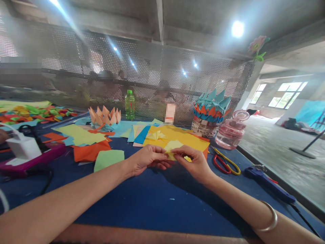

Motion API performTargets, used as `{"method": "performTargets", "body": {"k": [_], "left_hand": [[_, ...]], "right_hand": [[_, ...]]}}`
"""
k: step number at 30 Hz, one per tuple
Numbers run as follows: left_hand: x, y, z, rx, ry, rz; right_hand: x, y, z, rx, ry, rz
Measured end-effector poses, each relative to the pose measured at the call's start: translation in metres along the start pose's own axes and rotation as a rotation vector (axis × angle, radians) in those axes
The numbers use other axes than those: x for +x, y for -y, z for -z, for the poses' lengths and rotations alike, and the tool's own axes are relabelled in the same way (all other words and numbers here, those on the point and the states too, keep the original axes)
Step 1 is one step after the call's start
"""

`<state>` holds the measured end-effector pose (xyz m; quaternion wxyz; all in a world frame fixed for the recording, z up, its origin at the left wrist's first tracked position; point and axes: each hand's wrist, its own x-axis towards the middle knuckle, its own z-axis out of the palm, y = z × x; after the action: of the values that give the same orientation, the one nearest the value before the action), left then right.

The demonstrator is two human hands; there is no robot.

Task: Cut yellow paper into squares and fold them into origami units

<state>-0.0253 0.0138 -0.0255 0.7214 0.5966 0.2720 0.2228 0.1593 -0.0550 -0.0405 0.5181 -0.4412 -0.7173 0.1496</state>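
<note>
Both my hands meet over the blue table (142,200), pinching a small folded piece of pale yellow paper (172,146). My left hand (148,159) grips its left side with closed fingers. My right hand (194,162) pinches its right side, thumb on top. A silver bangle (269,220) sits on my right wrist. Just beyond the hands lies a large yellow sheet (182,135) with a folded yellow piece (156,135) on it.
Loose coloured sheets (83,142) cover the left and middle. Red and yellow scissors (225,163), a blue glue gun (266,184), a pink jar (232,130), a basket of paper flowers (209,113), a green bottle (129,105) and orange paper crowns (104,116) stand around. A perforated metal screen (152,78) runs behind.
</note>
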Motion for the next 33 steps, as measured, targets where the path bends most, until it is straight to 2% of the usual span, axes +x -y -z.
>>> {"method": "performTargets", "body": {"k": [9, 24, 33], "left_hand": [[-0.0016, -0.0032, 0.0014, -0.076, 0.029, 0.052], [-0.0022, -0.0039, 0.0005, -0.118, 0.039, 0.093], [-0.0021, -0.004, -0.0002, -0.065, 0.014, 0.098]], "right_hand": [[0.0004, 0.0044, 0.0017, 0.1, -0.001, 0.026], [-0.0007, 0.0056, 0.0031, 0.089, 0.047, 0.041], [0.0, 0.003, 0.0046, -0.048, 0.092, 0.103]]}}
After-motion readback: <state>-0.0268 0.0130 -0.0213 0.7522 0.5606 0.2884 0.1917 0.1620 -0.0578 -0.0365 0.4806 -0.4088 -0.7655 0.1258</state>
